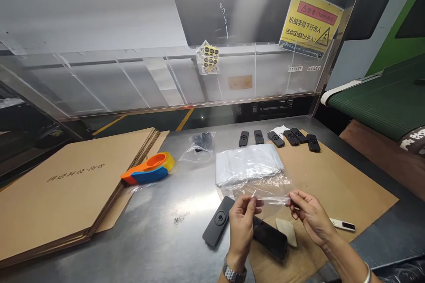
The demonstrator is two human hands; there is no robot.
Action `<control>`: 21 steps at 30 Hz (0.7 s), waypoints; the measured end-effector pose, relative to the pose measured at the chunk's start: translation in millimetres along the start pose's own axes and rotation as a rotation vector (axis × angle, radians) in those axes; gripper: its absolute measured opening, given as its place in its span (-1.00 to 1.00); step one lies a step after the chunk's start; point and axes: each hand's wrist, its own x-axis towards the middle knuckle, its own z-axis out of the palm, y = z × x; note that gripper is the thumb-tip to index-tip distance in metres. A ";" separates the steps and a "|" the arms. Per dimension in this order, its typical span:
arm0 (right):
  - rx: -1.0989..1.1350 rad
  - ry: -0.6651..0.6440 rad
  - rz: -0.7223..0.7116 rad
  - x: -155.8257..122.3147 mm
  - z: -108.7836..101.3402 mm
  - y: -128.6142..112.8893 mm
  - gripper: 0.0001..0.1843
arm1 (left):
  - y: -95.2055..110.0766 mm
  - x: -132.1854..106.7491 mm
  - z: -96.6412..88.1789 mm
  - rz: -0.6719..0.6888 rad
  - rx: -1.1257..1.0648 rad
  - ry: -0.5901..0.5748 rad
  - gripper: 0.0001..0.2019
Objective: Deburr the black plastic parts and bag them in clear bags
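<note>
Left of your bag stack (pixel 247 163), a tape dispenser (pixel 146 175) is lying; right of it, a cardboard sheet (pixel 338 185) is extending; behind it, handheld devices (pixel 259 137) are sitting.

A metal table (pixel 179 199) carries stacked cardboard (pixel 76 181), a bagged item (pixel 203 142), a dark device (pixel 218 223) and a brown sheet (pixel 335 181).

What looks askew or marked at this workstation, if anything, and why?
The yellow warning sign hangs askew: it slopes down rightward, while the clear panel's lower edge rises that way. A dark smudge also marks the metal table, breaking its surface.
</note>
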 end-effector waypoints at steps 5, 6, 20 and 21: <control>-0.059 -0.060 -0.066 -10.5 -3.7 -2.0 -0.44 | 12.0 -14.8 -3.8 -0.040 -0.151 0.040 -0.78; -0.064 -0.090 -0.096 -13.1 -3.4 -2.8 -0.36 | 14.2 -17.0 -3.7 -0.073 -0.186 0.028 -0.76; -0.064 -0.347 0.110 -35.7 25.1 11.3 -0.57 | 19.1 -32.7 -27.7 -0.215 -0.318 0.203 -0.64; -0.075 -0.335 0.098 -36.6 25.6 12.1 -0.56 | 17.5 -34.0 -28.6 -0.213 -0.313 0.222 -0.64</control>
